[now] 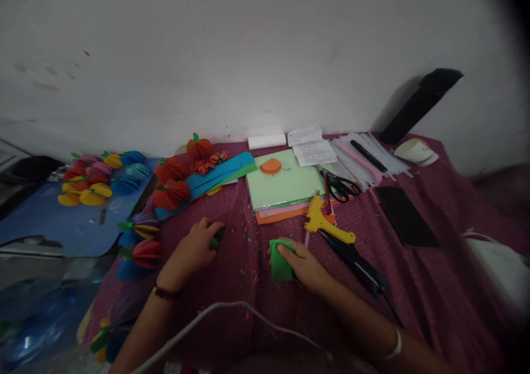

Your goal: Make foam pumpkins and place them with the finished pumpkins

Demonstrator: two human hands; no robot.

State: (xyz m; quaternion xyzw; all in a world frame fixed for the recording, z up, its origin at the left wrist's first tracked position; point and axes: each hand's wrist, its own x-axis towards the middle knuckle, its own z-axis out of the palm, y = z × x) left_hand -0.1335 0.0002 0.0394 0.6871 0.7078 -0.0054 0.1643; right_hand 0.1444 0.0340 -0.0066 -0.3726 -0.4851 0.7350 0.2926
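Note:
My right hand is closed on a folded piece of bright green paper, its thumb pressed flat on the front. Lower on the tablecloth, my left hand curls its fingers round small dark green paper pieces; their exact shape is hard to make out. Green and red paper scraps lie scattered between the two hands. Just beyond the right hand is a yellow glue gun. Left of my left hand stand round folded-paper pumpkins, among them an orange-red one.
Behind are stacked pale green sheets, black-handled scissors, a printed slip and blue paper strips. A dark phone-like slab lies right. More paper pumpkins sit on a blue surface at left. A white cable crosses in front.

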